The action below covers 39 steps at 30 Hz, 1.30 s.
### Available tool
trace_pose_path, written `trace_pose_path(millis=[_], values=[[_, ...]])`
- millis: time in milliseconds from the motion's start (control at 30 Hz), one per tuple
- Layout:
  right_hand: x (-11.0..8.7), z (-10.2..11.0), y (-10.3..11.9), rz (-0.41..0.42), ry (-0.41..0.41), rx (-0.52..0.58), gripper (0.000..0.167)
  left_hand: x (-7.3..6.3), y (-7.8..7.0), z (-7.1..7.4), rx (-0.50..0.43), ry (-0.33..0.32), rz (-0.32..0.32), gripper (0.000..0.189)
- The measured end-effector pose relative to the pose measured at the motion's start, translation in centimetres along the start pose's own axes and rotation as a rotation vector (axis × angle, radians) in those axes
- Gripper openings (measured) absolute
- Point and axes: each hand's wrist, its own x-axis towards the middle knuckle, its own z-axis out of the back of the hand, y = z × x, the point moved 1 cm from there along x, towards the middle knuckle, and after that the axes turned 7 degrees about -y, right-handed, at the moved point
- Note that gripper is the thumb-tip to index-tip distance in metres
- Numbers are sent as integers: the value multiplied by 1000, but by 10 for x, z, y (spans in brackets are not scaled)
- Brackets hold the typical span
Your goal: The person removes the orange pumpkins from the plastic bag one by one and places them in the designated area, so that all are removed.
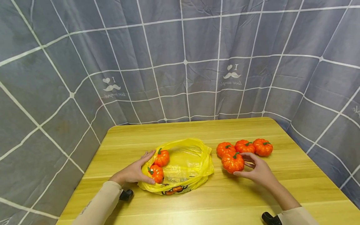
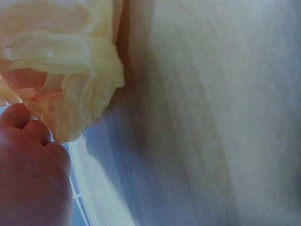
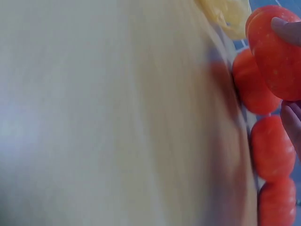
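A yellow plastic bag (image 1: 206,167) lies on the table with its mouth open upward. Two small orange pumpkins with green stems sit inside at its left, the rear pumpkin (image 1: 162,158) behind the front pumpkin (image 1: 156,173). My left hand (image 1: 134,170) grips the bag's left rim, its thumb over the edge; in the left wrist view its curled fingers (image 2: 35,132) are at the crumpled plastic. To the right of the bag, my right hand (image 1: 257,171) holds another pumpkin (image 1: 232,163) between thumb and fingers. In the right wrist view this pumpkin (image 3: 275,59) appears above the tabletop.
Three more pumpkins stand in a row behind the right hand: a left one (image 1: 224,148), a middle one (image 1: 244,146) and a right one (image 1: 262,147). The wooden table (image 1: 225,200) is bordered by a grey checked curtain (image 1: 168,78) at the back and sides.
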Motion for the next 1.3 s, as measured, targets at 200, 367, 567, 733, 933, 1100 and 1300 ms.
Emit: trace_pose_path(millis=[200, 367, 567, 733, 933, 1100, 1300], values=[[-11, 12, -13, -29, -23, -7, 68, 0, 1, -1, -2, -4, -4, 122], [-17, 21, -20, -54, -40, 6, 69, -2, 1, 0, -6, 6, 19, 123], [-20, 34, -22, -52, -40, -39, 71, -5, 3, 2, -20, 1, 44, 124], [-23, 49, -26, -51, -48, -65, 70, -3, 3, 3, -13, -1, 36, 124], [-30, 65, -35, -103, -60, -122, 71, -1, 5, 3, -15, 0, 24, 123], [-37, 75, -43, -125, -80, -149, 74, 0, 5, 2, -29, 14, 34, 123], [-39, 84, -49, -174, -73, -198, 77, 1, 4, 1, -24, 24, 27, 124]])
